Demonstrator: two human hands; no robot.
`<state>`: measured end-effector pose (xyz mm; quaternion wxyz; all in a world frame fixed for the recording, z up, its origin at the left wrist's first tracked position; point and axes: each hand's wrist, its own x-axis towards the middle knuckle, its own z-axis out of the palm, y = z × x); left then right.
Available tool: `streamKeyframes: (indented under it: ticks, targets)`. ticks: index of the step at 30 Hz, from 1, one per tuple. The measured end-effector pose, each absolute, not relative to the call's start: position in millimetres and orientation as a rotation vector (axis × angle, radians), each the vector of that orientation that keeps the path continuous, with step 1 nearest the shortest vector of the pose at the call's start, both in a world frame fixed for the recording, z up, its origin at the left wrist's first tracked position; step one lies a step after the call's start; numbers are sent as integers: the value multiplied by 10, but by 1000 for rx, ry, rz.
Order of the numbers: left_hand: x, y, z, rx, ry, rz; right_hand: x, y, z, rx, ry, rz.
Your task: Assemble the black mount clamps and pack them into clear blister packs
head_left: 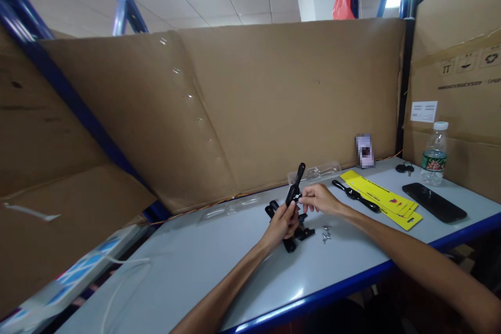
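Observation:
My left hand (pixel 278 227) is closed around a black spokeshave (pixel 296 180), one handle of which points up above the fingers. At the tool's middle, the fingertips of my right hand (pixel 321 199) are pinched together against a small shiny part; what exactly they grip is too small to make out. Under and behind my left hand lie several more black spokeshave pieces (pixel 289 245), partly hidden by it. Small silver thumbscrews (pixel 326 235) lie on the tabletop just right of that pile. Another black spokeshave (pixel 356 195) rests farther right, beside yellow printed cards (pixel 376 195).
Clear plastic blister shells (pixel 313 172) lie along the cardboard back wall (pixel 293 99). At the right are a black phone (pixel 434 202), a water bottle (pixel 433 156), keys (pixel 405 168) and a propped phone (pixel 365 151). A power strip (pixel 84 271) runs along the left edge.

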<state>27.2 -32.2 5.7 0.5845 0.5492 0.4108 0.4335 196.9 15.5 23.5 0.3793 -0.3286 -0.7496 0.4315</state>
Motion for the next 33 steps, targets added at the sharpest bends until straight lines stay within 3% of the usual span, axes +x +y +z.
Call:
streamKeyframes:
  ticks: [4, 10, 33]
  targets:
    - [265, -299, 51, 1237, 959, 982, 1981, 177, 225, -788, -1928, 1093]
    - [351, -332, 15, 1269, 924, 1087, 2055, 279, 285, -721, -1830, 1454]
    - [353, -350, -3, 1468, 968, 1097, 1983, 274, 212, -622, -1806, 1160]
